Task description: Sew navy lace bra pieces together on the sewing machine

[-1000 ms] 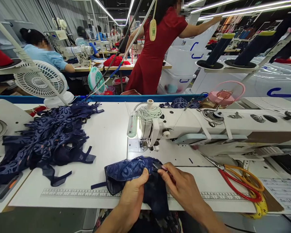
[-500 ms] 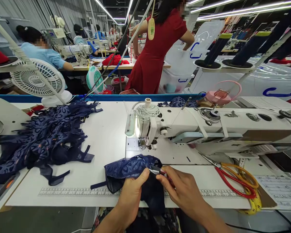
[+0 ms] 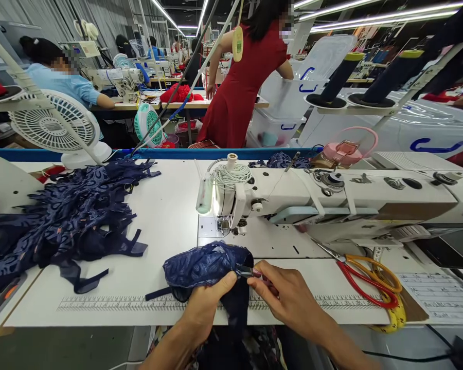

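A navy lace garment piece (image 3: 202, 266) lies at the front edge of the white sewing table (image 3: 170, 216). My left hand (image 3: 206, 303) pinches its right edge, fingers closed on the fabric. My right hand (image 3: 289, 295) is closed round small thread snips (image 3: 247, 271), whose tips touch the fabric next to my left thumb. The white sewing machine (image 3: 332, 198) stands just behind both hands, its needle end above the garment.
A pile of navy lace pieces (image 3: 65, 216) covers the table's left. Red and orange scissors (image 3: 366, 280) and a yellow tape measure (image 3: 397, 316) lie at the right. A white fan (image 3: 50, 128) stands at the back left. A person in a red dress (image 3: 239, 87) stands beyond the table.
Both hands and the garment have stayed together, with the snips' tips shifting slightly left against the fabric. The person in red has lowered an arm and turned toward the bins.
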A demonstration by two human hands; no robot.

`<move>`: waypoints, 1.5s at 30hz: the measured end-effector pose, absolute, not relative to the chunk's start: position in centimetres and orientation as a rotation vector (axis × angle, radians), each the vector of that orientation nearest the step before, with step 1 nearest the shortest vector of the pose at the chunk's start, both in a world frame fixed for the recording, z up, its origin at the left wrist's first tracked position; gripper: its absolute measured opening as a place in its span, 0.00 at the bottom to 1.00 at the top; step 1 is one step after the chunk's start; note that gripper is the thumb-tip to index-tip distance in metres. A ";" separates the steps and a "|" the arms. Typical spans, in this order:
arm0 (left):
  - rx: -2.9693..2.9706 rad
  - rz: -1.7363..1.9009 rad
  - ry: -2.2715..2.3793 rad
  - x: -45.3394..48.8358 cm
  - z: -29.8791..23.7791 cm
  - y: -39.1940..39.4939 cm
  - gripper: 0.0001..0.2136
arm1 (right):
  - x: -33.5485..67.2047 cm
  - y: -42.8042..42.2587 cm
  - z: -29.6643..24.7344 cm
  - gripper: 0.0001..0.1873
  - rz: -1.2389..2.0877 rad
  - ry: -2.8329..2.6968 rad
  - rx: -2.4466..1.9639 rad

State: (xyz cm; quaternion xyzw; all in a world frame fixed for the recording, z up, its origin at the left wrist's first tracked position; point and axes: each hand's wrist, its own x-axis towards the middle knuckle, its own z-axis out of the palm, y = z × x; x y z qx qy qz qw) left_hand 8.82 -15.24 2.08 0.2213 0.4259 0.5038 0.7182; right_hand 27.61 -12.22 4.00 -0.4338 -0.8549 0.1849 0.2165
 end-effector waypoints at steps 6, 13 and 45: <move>0.496 1.095 0.980 8.7 2.5 -15.2 0.20 | 28.5 -12.3 3.6 0.07 0.424 -2.223 -1.210; 0.509 1.071 1.006 8.7 2.7 -15.1 0.16 | 28.0 -12.9 4.1 0.07 0.238 -2.353 -1.087; 0.885 1.004 1.364 8.6 2.1 -15.8 0.13 | 26.9 -13.5 4.9 0.07 0.539 -2.300 -1.035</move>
